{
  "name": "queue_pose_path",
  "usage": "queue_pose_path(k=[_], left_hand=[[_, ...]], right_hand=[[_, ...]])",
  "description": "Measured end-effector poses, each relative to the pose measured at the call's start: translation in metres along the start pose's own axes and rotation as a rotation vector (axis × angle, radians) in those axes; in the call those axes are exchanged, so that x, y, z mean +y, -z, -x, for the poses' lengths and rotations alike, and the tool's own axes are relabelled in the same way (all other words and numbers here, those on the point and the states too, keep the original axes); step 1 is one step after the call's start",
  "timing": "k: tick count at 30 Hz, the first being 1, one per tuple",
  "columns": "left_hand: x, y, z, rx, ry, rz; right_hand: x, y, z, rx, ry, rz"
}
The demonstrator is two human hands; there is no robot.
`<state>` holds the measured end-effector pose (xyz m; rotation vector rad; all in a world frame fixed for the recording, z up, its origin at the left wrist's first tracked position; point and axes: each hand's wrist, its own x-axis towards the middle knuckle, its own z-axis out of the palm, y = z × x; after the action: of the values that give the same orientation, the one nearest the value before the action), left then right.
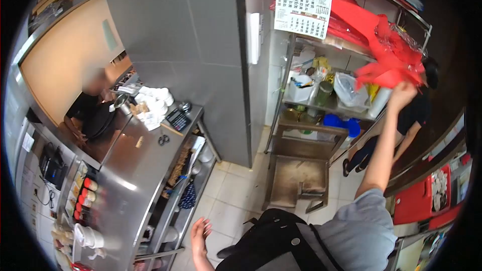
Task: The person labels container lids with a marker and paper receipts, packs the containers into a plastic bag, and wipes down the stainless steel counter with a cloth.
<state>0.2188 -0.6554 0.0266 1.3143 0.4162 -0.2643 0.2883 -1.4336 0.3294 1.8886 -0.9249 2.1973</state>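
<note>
A: From the left, any reason for the layout?

B: Along the brushed-steel counter (118,190), a black calculator with pale keys (178,120) and black-handled scissors (163,140) near the far edge, probably for quick reach.

A: And the left hand (200,236)?

B: Low beside the counter, fingers slack, slightly bent and parted, with nothing visible in the grasp.

A: The right hand (403,95)?

B: Stretched well forward, against the lower folds of crumpled red sheeting (389,45), spread over the upper part of a steel-framed shelf unit (287,78). Fingertips hidden; cannot tell whether pinching or merely touching.

A: Containers, again from the left?

B: Red-lidded jars (86,198) in a row, contents too small to tell. Just beside, a round white plastic tub (90,237). On the shelf unit, a tall greenish jar (324,93), contents unclear. Far right, a red plastic bin (414,203), with pale pieces inside, too blurred to name.
</note>
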Motion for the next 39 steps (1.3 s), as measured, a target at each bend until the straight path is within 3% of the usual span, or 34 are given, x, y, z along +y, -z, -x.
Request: queue_pose_path(k=[3, 7, 8, 9, 10, 11, 12, 13, 14, 17, 25, 26, 28, 29, 30, 31, 33, 35, 37, 39], left_hand=[[-0.045, -0.034, -0.006, 0.182, 0.052, 0.072], [-0.028, -0.124, 0.008, 0.163, 0.043, 0.108], [-0.014, -0.145, 0.012, 0.161, 0.058, 0.059], [-0.008, -0.156, 0.014, 0.116, 0.018, 0.029], [-0.001, -0.166, 0.018, 0.093, -0.014, -0.027], [0.010, -0.175, 0.021, 0.110, 0.000, -0.094], [0.013, -0.178, 0.023, 0.118, -0.033, -0.116], [0.021, -0.187, 0.027, 0.161, -0.027, -0.132], [0.020, -0.189, 0.027, 0.196, -0.032, -0.139], [0.029, -0.208, 0.034, 0.300, -0.027, -0.167], [0.026, -0.235, 0.022, 0.266, 0.019, -0.237], [0.026, -0.237, 0.019, 0.260, -0.003, -0.282], [0.027, -0.237, 0.016, 0.222, -0.037, -0.343], [0.026, -0.239, 0.016, 0.236, -0.030, -0.354], [0.025, -0.241, 0.015, 0.199, -0.054, -0.392], [0.026, -0.241, 0.012, 0.163, -0.088, -0.430], [0.017, -0.239, 0.013, 0.127, -0.134, -0.418], [0.015, -0.236, 0.023, 0.136, -0.164, -0.413], [0.018, -0.230, 0.040, 0.116, -0.171, -0.498], [0.015, -0.211, 0.055, 0.139, -0.201, -0.528]], right_hand=[[0.101, -0.073, -0.094, 0.292, 0.046, 0.147], [0.213, -0.226, -0.185, 0.177, -0.111, 0.231], [0.224, -0.251, -0.209, -0.047, 0.166, 0.730], [0.256, -0.310, -0.237, 0.028, 0.139, 0.782], [0.236, -0.330, -0.253, -0.018, 0.227, 0.903], [0.229, -0.365, -0.275, -0.077, 0.161, 0.813], [0.231, -0.402, -0.293, -0.065, 0.262, 0.846], [0.280, -0.482, -0.320, -0.010, 0.266, 0.507], [0.263, -0.474, -0.330, -0.145, 0.319, 0.641], [0.230, -0.448, -0.310, -0.394, 0.306, 0.449], [0.215, -0.409, -0.248, -0.670, -0.070, -0.652], [0.187, -0.373, -0.242, -0.716, -0.013, -0.713], [0.074, -0.271, -0.186, -0.496, 0.516, -0.754], [0.013, -0.231, -0.145, -0.663, 0.395, -0.924], [-0.026, -0.210, -0.112, -0.737, 0.578, -0.776], [-0.055, -0.199, -0.087, -0.566, 0.806, -0.537], [-0.055, -0.216, -0.067, -0.533, 0.819, -0.309], [0.004, -0.290, -0.075, -0.569, 0.769, -0.436], [-0.014, -0.269, -0.075, -0.671, 0.399, -0.273], [-0.044, -0.224, -0.089, -0.799, 0.169, -0.113]])
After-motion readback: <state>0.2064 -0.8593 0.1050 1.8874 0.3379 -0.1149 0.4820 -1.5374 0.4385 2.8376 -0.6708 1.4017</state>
